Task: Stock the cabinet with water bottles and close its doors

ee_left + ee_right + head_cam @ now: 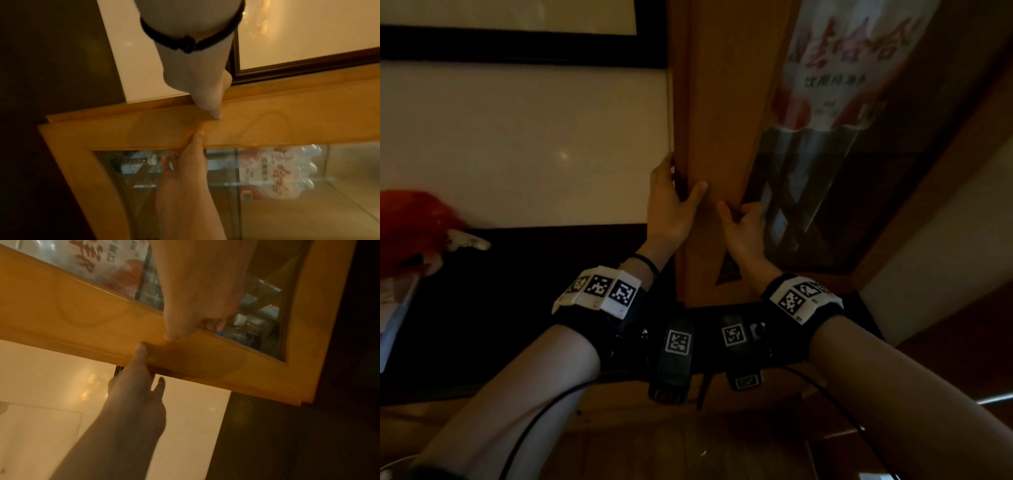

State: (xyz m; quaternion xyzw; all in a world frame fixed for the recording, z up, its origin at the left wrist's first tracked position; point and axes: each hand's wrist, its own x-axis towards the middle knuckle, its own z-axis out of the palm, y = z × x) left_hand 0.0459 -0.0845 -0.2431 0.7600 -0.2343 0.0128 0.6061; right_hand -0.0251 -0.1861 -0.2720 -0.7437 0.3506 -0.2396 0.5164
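The wooden cabinet door (719,137) has a glass pane. Behind the glass stands a shrink-wrapped pack of water bottles (842,68) printed with red characters. My left hand (678,195) grips the door stile's outer edge, thumb on the front and fingers behind it. My right hand (739,214) holds the same stile just to the right, thumb on the wood and fingers bent over its inner edge against the glass. The left wrist view shows both thumbs almost meeting on the stile (267,123), with the pack (277,172) behind the pane. Loose bottles (252,324) lie inside near the door's corner.
A white wall panel (517,144) and a dark picture frame (517,48) lie left of the cabinet. A red bag (410,222) sits on the dark counter (517,291) at the far left. Wooden cabinet framing (945,171) runs along the right.
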